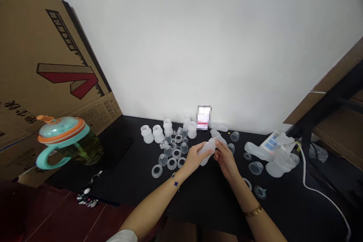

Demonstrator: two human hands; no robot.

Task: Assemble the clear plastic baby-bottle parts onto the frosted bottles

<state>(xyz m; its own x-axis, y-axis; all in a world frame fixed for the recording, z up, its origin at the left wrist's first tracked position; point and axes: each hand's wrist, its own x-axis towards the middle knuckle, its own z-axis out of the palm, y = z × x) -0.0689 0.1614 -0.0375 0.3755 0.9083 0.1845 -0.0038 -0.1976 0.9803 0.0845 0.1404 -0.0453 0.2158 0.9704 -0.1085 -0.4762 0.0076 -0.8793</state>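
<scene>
My left hand [195, 157] is wrapped round a milky white plastic bottle [209, 150], which it holds tilted above the black table. At the bottle's upper end, the fingertips of my right hand [226, 157] are pinched at the rim; any small piece between them is too small to make out. Another whitish bottle [217, 135] lies just behind my hands. To the left are several clear domed caps [163, 160] and white rings [157, 171]. Several white bottles [158, 134] stand upright behind them.
A phone [204, 117] with a lit screen leans on the wall. On the right lie clear cups [256, 168], bottles [279, 166] and a white box [278, 143] with a cable. A teal-lidded jug [85, 147] and a large carton [56, 56] are at the left.
</scene>
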